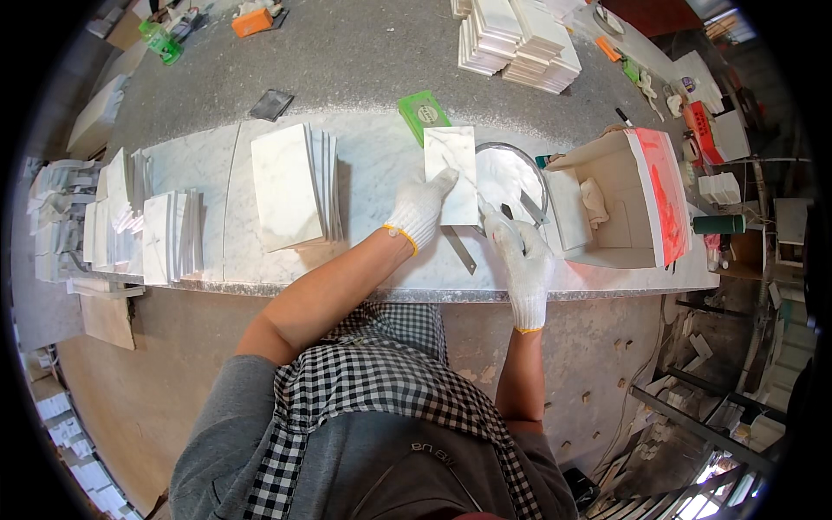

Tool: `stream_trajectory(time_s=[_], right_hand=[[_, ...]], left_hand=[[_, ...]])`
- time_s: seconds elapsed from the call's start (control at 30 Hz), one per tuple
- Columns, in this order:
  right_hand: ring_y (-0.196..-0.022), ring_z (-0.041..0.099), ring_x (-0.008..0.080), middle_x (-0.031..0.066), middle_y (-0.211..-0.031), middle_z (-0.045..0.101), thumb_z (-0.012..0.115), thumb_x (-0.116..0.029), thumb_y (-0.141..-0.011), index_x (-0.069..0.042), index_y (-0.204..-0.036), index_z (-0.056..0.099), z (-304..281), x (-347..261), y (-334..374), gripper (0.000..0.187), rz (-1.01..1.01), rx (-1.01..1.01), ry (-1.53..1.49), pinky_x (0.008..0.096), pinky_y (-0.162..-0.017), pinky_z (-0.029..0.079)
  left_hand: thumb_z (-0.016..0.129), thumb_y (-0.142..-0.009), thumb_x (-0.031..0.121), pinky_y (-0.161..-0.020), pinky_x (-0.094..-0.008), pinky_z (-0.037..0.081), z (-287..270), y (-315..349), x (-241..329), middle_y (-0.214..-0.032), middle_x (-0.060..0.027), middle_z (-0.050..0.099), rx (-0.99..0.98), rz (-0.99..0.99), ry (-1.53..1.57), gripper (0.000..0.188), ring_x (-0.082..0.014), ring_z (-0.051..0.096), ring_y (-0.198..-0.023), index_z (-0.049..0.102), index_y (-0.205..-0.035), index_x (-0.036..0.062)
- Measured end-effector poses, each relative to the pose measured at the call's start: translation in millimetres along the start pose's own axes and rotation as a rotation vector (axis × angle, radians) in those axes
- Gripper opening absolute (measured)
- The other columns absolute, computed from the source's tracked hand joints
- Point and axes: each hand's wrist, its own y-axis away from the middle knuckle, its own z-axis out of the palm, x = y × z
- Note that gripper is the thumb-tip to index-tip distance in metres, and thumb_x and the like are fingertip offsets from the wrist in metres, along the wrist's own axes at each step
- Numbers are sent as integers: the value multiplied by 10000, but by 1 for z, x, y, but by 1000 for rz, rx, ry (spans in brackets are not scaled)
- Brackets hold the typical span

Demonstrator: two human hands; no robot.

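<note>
My left hand (pixel 419 208), in a white knit glove with a yellow cuff, grips a white marble tile (pixel 452 156) with grey veins, thumb across its face. My right hand (pixel 523 264), gloved alike, is closed near the tile's lower right edge; what lies inside its fingers is mostly hidden. A round bowl of white paste or powder (pixel 505 173) stands behind it. Over the bowl's near side shows a grey metal blade (pixel 534 208); I cannot tell if the right hand holds it. Below the tile, a flat metal strip (pixel 459 249) with a hole lies on the bench.
Upright tile stacks stand to the left (pixel 290 186) and far left (pixel 165 238). An open carton (pixel 626 195) with a red side sits at right, a crumpled white piece inside. Behind are a green box (pixel 423 114), a dark flat pad (pixel 271 105) and piled tiles (pixel 516 43).
</note>
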Motion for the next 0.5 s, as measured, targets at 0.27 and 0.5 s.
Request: stream_trajectory(time_s=[0.27, 0.5], right_hand=[[-705, 547, 123, 102, -779, 665, 727, -246, -896, 10, -982, 728, 0, -2, -1, 270, -7, -10, 31, 290, -683, 475], [-775, 549, 115, 89, -840, 673, 702, -219, -916, 25, -1016, 712, -2, -5, -2, 264, -9, 19, -26, 275, -734, 468]], left_hand=[[616, -978, 123, -863, -335, 541, 0, 1, -1, -1100, -143, 681, 3, -8, -23, 305, -207, 667, -965, 577, -1200, -82], [609, -979, 117, -876, -341, 542, -4, -3, -5, -1120, -153, 677, 0, 2, -47, 325, -217, 667, -979, 566, -1228, -88]])
